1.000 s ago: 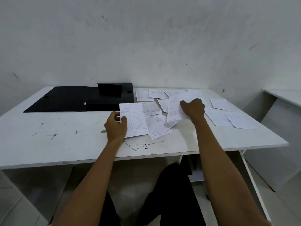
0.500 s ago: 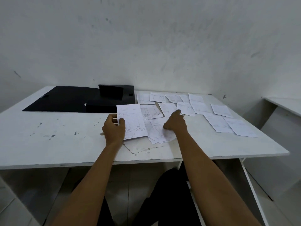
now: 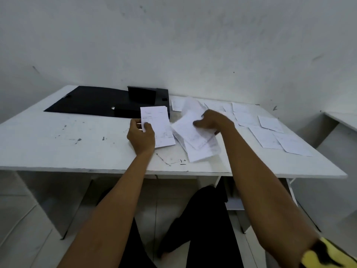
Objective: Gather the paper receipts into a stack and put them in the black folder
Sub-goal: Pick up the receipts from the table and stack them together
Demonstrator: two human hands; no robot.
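Note:
My left hand (image 3: 142,135) pinches the left edge of a printed white receipt (image 3: 157,125) that rests on the white table (image 3: 58,144). My right hand (image 3: 211,120) grips a loose bunch of receipts (image 3: 195,138), lifted and tilted just right of the held one. Several more receipts (image 3: 267,130) lie flat across the table's right half. The black folder (image 3: 96,100) lies open at the back left, its pocket flap (image 3: 142,94) standing up.
A wall rises right behind the table. A second white desk (image 3: 342,118) stands at the far right. My dark-clad legs (image 3: 202,219) are under the table's front edge, above a tiled floor.
My right hand has swept up several receipts from the table's middle and raised them as a bunch. The left hand stays on its receipt. The camera has tilted down slightly.

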